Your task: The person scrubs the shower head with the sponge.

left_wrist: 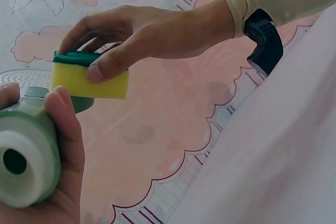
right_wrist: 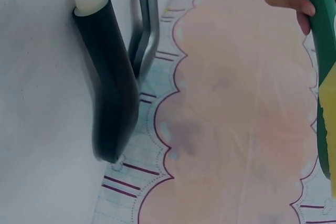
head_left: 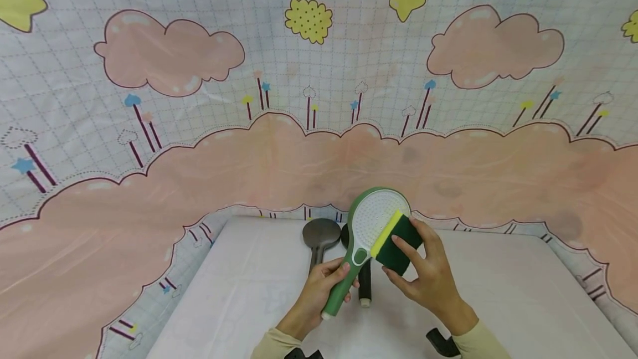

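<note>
A green shower head (head_left: 360, 226) with a white spray face is held up over the table, its handle gripped by my left hand (head_left: 314, 295). Pinched between the thumb and fingers of my right hand (head_left: 438, 284) is a sponge (head_left: 402, 248), yellow with a dark green scouring side. The sponge's yellow side faces the spray face and lies against or close to its lower right part. In the left wrist view the handle's hollow end points toward the camera, and the right thumb (left_wrist: 100, 72) presses on the yellow foam.
Behind the hands, a grey shower head (head_left: 321, 234) and a black shower head (head_left: 365, 287) lie on the white table (head_left: 224, 292). A cloth patterned with clouds and stars (head_left: 299, 165) hangs at the back and surrounds the table's edges.
</note>
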A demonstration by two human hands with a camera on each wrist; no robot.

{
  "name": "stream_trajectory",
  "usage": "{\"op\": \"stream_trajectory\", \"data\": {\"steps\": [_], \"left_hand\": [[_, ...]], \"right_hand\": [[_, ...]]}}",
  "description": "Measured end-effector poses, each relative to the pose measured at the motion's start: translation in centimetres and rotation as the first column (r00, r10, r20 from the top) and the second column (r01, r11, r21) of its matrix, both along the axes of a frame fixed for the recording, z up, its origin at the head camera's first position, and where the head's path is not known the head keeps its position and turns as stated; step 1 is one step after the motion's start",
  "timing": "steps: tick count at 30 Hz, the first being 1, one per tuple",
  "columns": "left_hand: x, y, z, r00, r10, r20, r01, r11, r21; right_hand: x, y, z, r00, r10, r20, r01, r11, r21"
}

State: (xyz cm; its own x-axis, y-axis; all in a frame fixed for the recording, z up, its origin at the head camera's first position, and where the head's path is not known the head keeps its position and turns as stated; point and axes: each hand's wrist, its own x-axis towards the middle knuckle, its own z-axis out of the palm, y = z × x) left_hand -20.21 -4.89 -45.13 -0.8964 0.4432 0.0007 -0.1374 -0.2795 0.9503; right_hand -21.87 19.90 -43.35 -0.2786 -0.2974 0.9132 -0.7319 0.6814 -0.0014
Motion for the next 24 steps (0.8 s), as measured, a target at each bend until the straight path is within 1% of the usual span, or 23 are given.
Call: {"op": "stream_trajectory", "data": {"steps": [5, 7, 15, 20, 24], "left_hand": [[0.1, 0.0, 0.0, 1.0, 0.007, 0.003, -0.007, 1.0, -0.003], [0.2, 0.0, 0.1, 1.0, 0.008, 0.003, -0.008, 1.0, -0.003], [0.4, 0.0, 0.0, 1.0, -0.019, -0.007, 0.019, 1.0, -0.009], [0.7, -0.1, -0.1, 1.0, -0.028, -0.006, 0.028, 0.999, -0.028], [0.8, -0.1, -0.2, 0.999, -0.032, -0.014, 0.031, 0.999, -0.035]], "right_hand": [[0.1, -0.2, 0.0, 1.0, 0.027, -0.014, -0.027, 0.999, 0.018], [0.0, -0.2, 0.1, 0.999, 0.026, -0.025, -0.025, 0.999, 0.023], [-0.6, 0.7, 1.2, 0.997, -0.02, -0.071, 0.02, 1.0, -0.011], [-0.9, 1.1, 1.8, 0.997, -0.044, -0.07, 0.041, 0.998, -0.044], [-1.0, 1.0, 2.0, 0.997, -0.046, -0.057, 0.043, 0.998, -0.055]]}}
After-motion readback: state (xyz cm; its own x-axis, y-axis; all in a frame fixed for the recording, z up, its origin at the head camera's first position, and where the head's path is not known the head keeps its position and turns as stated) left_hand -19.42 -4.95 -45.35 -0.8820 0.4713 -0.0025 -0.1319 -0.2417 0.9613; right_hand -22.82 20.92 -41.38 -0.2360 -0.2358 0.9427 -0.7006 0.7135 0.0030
